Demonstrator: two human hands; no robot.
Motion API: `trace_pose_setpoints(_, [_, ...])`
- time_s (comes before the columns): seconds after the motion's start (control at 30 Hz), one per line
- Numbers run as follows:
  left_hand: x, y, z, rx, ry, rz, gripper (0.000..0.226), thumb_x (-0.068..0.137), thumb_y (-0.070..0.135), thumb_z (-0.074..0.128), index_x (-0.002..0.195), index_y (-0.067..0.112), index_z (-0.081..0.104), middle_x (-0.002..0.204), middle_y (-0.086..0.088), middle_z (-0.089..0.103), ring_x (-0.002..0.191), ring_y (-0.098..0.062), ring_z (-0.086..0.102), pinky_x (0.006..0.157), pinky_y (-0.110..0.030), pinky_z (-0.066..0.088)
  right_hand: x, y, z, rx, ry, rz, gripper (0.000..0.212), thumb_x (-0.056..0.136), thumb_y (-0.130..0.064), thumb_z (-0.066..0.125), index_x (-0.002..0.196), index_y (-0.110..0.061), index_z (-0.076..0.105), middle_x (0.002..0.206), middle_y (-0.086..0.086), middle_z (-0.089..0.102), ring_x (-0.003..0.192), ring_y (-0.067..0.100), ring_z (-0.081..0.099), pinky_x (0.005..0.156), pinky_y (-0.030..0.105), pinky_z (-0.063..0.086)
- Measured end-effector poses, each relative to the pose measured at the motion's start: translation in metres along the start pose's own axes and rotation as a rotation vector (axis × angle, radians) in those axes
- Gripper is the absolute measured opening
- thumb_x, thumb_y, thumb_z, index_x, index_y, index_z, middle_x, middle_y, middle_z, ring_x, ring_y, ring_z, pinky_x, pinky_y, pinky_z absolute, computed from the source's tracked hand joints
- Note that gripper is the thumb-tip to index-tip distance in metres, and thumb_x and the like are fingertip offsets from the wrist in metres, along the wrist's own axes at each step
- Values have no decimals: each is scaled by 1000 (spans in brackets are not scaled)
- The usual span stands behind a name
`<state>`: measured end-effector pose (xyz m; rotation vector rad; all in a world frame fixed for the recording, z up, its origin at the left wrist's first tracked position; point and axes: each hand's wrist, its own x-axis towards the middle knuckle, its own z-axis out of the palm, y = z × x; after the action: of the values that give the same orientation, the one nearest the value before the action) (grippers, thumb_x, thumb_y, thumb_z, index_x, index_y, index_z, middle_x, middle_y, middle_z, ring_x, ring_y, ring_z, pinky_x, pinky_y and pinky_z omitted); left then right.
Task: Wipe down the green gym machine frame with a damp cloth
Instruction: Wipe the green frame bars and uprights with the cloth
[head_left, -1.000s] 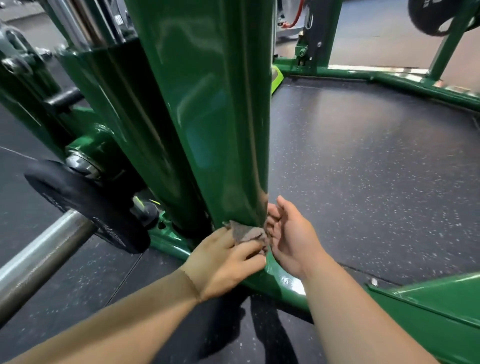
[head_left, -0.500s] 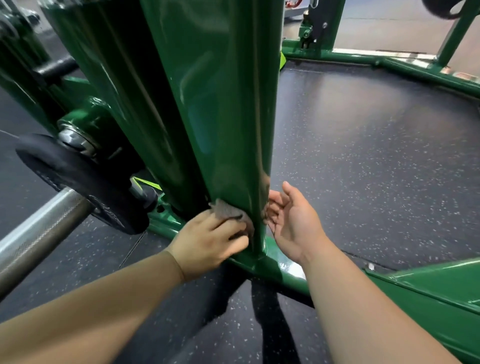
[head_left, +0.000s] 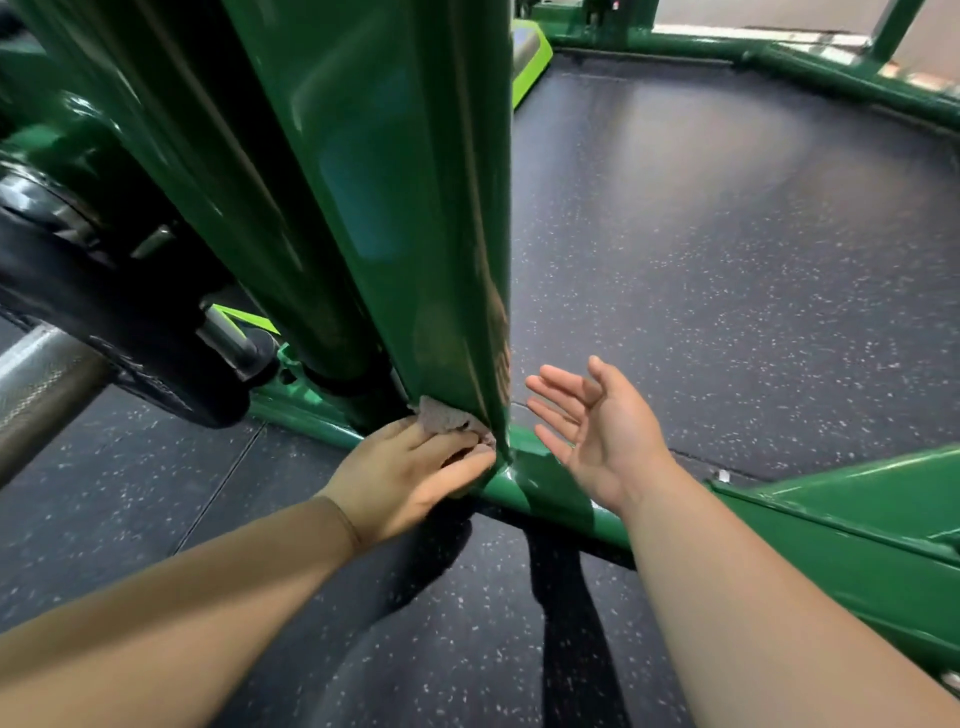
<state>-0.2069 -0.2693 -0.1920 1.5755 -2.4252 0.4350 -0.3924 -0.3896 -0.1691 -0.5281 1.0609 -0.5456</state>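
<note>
A glossy green upright post (head_left: 395, 197) of the gym machine frame rises through the middle of the view and meets a green base rail (head_left: 550, 488) on the floor. My left hand (head_left: 410, 478) presses a small grey cloth (head_left: 441, 418) against the foot of the post, just above the rail. Most of the cloth is hidden under my fingers. My right hand (head_left: 597, 431) hovers to the right of the post, palm turned toward it, fingers spread, holding nothing and not touching the frame.
A black weight plate (head_left: 119, 332) on a steel barbell sleeve (head_left: 36, 389) sticks out at the left. More green frame rails (head_left: 857, 540) run at the lower right and along the back. Dark speckled rubber flooring (head_left: 727, 270) lies inside the frame.
My right hand has drawn away from the post and spread wider. My left hand and the cloth stay at the foot of the post. The camera has moved closer and lower.
</note>
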Motion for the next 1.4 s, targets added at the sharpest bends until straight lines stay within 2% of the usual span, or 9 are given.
trace_pose_setpoints(0.17, [-15,8,48,26,-234,4,51,78,9,37,107,20,76,102,0,72,85,-26,64,65,-27,55,-4,16,-35,63,108,38,45,102,-46,35,103,-18,70,103,-1,76,105,15,66,89,33,46])
trace_pose_setpoints(0.3, [-25,35,80,-143,-397,-265,34,101,37,43,132,34,58,140,4,53,131,-20,47,108,-21,31,-8,38,-71,71,222,93,41,102,-44,36,100,-18,69,101,-1,76,100,14,66,83,32,46])
trace_pose_setpoints(0.37, [-27,55,93,-277,-437,-447,41,102,24,48,143,26,47,146,8,39,136,-15,35,101,-4,24,-10,46,-83,58,299,120,38,103,-39,37,98,-17,68,100,1,74,98,15,66,82,33,45])
trace_pose_setpoints(0.47, [-17,73,91,-421,-390,-722,71,70,-2,75,135,20,56,129,-6,56,113,-33,58,88,-26,49,-17,58,-93,-20,385,184,31,103,-30,41,96,-14,66,99,4,73,94,17,65,82,36,46])
trace_pose_setpoints(0.67, [11,90,101,-435,-428,-222,86,66,-3,76,144,10,44,145,-13,48,122,-30,53,87,-37,57,-26,68,-103,-110,395,311,19,100,-19,50,110,-9,61,108,12,68,95,28,67,71,38,56])
trace_pose_setpoints(0.8, [39,81,99,-189,-615,-322,76,98,25,39,153,0,-7,161,-24,-6,150,-32,4,122,-36,13,-17,75,-89,-373,437,60,10,96,-14,52,98,-17,61,92,8,66,66,17,62,64,31,56])
trace_pose_setpoints(1.0, [55,98,101,-16,-710,-279,68,100,30,20,151,-4,-9,161,-26,1,150,-35,4,122,-39,11,-6,74,-81,-691,486,-217,23,89,-11,50,92,-30,63,68,-8,57,59,14,49,56,26,38])
trace_pose_setpoints(1.23, [106,141,90,-552,-766,-69,82,90,8,42,156,14,-7,163,-9,-16,151,-23,-5,122,-41,5,-23,63,-150,-528,998,-323,22,97,-24,45,104,-26,66,104,-2,69,98,23,60,78,31,41])
trace_pose_setpoints(1.4, [69,76,83,-55,-517,86,78,74,24,39,146,-5,26,147,-29,40,133,-38,47,110,-50,35,-9,91,-115,-1167,622,-302,52,99,-40,42,150,-31,38,161,-11,26,151,15,11,121,43,-5])
